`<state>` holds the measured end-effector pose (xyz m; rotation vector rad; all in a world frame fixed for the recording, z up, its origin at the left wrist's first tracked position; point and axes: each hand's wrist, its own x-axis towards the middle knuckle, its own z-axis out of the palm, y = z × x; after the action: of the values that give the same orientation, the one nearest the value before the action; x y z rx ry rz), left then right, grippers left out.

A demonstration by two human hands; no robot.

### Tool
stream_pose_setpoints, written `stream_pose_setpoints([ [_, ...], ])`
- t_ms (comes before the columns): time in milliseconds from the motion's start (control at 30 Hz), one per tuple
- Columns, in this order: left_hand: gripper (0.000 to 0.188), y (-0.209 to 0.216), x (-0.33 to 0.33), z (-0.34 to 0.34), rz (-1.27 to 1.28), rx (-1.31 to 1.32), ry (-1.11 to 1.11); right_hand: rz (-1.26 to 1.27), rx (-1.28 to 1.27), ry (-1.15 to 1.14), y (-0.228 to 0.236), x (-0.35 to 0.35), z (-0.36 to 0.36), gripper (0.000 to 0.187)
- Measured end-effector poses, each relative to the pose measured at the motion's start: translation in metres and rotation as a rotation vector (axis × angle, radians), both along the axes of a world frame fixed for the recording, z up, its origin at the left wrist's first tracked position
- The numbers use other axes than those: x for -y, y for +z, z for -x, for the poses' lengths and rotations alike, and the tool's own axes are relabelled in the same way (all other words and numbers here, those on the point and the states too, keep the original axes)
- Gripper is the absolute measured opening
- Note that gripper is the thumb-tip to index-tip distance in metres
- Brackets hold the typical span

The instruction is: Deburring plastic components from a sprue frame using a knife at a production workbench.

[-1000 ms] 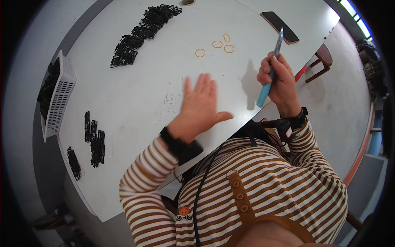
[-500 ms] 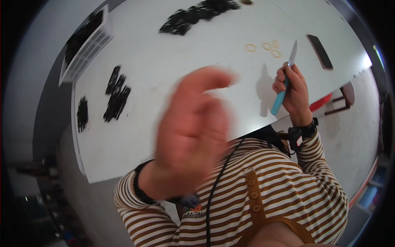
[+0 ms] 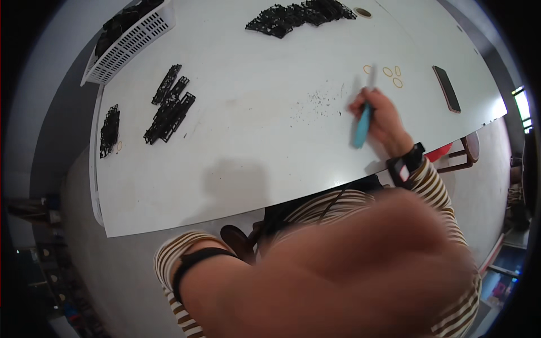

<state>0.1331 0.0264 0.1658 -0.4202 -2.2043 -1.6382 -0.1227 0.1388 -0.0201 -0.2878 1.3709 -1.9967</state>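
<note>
1. R hand [image 3: 378, 115]: fingers curled tight round handle of a knife [image 3: 363, 128], over the near R part of white table [image 3: 236, 135]. Wrist has a dark strap w/ a boxy device [image 3: 404, 168].
2. Knife: turquoise handle, lower end twd person, blade pointing away. Blade blurred; in view it sits right by the leftmost yellow band. Can't tell if it touches tabletop.
3. L hand [image 3: 372, 253]: v. close to cam, big & blurred, in front of striped top [image 3: 459, 315]. Can't tell if fingers are spread or pressed together, nor if it holds anything. Dark strap [image 3: 197, 260] on L wrist.
4. Small dark bits [image 3: 316, 101] scattered on table, just L of R hand.
5. Four yellow rubber bands [image 3: 393, 75] beyond R hand: three grouped, one a bit apart to L. Phone [image 3: 446, 89], dark screen, lies R of them.
6. Far side: long heap of black lattice parts [image 3: 301, 18], w/ a tape roll [image 3: 363, 12] nr its R end.
7. L side: black stacks [image 3: 172, 117], plus a smaller stack [image 3: 110, 132] nr table's L edge, thin loop [image 3: 119, 146] beside it.
8. White basket [image 3: 129, 46], tilted in view, at far L corner, black stuff inside.
</note>
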Motion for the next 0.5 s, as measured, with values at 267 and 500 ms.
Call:
stream_pose_setpoints([
  [267, 0.028, -0.1, 0.216, -0.03, 0.367, 0.269, 1.074, 0.235, 0.144, 0.142, 0.036, 0.017, -0.014, 0.01],
  [500, 0.045, -0.155, 0.287, -0.051, 0.947, 0.432, 0.933, 0.244, 0.111, 0.221, 0.047, 0.018, -0.029, 0.01],
])
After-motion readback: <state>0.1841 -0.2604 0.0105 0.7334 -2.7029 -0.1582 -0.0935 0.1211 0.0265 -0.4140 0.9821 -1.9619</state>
